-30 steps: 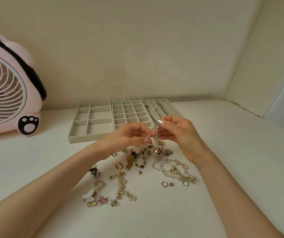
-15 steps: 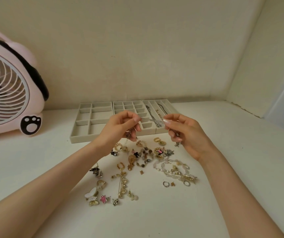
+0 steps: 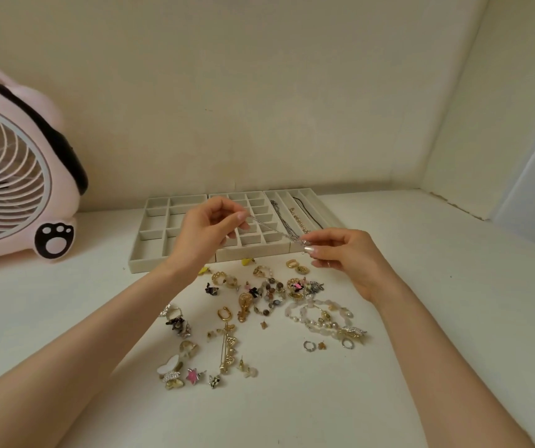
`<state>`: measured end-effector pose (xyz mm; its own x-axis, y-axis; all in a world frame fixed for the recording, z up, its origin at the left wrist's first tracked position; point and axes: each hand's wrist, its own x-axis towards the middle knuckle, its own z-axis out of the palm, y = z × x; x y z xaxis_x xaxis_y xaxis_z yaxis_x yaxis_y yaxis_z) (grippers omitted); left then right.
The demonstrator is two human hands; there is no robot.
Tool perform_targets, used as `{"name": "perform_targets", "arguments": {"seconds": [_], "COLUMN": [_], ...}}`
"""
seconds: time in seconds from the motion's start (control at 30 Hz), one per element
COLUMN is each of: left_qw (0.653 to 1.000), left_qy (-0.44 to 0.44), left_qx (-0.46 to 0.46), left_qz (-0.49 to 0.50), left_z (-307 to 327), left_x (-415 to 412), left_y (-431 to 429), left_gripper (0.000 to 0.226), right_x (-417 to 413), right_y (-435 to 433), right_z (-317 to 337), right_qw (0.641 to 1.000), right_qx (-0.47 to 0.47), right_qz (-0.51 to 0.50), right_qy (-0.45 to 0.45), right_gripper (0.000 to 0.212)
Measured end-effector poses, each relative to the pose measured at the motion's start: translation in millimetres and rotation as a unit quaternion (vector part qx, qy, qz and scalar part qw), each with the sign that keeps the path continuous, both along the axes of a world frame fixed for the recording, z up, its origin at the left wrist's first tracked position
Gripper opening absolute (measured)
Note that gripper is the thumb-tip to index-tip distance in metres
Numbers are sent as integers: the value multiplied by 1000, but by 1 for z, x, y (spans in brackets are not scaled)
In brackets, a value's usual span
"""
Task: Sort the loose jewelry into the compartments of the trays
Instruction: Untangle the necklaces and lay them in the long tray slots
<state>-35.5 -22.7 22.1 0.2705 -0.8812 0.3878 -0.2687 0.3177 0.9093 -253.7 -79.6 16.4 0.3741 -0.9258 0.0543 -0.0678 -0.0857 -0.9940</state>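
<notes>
The left hand (image 3: 208, 231) is raised over the trays, its thumb and forefinger pinching one end of a thin silver chain (image 3: 269, 227). The right hand (image 3: 346, 257) pinches the chain's other end between thumb and forefinger, its remaining fingers curled underneath. The chain runs nearly taut between them, sloping down from left to right above the middle tray (image 3: 253, 253), clear of the table (image 3: 437, 318). Three beige trays sit side by side against the wall. The left tray (image 3: 143, 265) has a few large compartments and the middle one a grid of small squares. The right tray (image 3: 288, 191) has long slots, which hold a silver necklace (image 3: 280, 218), a gold chain (image 3: 296, 218) and a black cord (image 3: 306, 211), each in its own slot. Loose jewelry (image 3: 259, 299) lies scattered on the table in front of the trays, below and between the forearms: gold rings and earrings, and beaded pieces. In the scatter's right part lies a pearl bracelet (image 3: 317, 318). A long gold pin (image 3: 225, 347) lies in its near middle, and a pink star (image 3: 192, 376) at its near left edge. Two small silver hoops (image 3: 308, 345) lie just near of the bracelet. A pink fan (image 3: 11, 176) with a paw print on its foot stands on the table at far left, well apart from the trays.
</notes>
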Motion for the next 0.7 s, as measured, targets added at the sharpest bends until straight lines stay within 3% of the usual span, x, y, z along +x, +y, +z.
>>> {"name": "perform_targets", "arguments": {"seconds": [0.1, 0.43, 0.53, 0.7], "left_qw": [1000, 983, 971, 968], "left_qy": [-21, -162, -216, -211], "left_qx": [0, 82, 97, 133], "left_qz": [20, -4, -18, -27], "left_z": [2, 16, 27, 46], "left_x": [6, 9, 2, -12], "left_y": [-7, -83, -118, -179], "left_gripper": [5, 6, 11, 15], "right_x": [-4, -14, -20, -19], "right_y": [-3, -18, -24, -44], "right_z": [0, -12, -10, -2], "right_qw": [997, 972, 964, 952], "right_qx": [33, 15, -13, -79], "right_qz": [-26, -216, -260, -291], "right_qy": [-60, -87, -62, 57], "right_gripper": [20, 15, 13, 26]}}
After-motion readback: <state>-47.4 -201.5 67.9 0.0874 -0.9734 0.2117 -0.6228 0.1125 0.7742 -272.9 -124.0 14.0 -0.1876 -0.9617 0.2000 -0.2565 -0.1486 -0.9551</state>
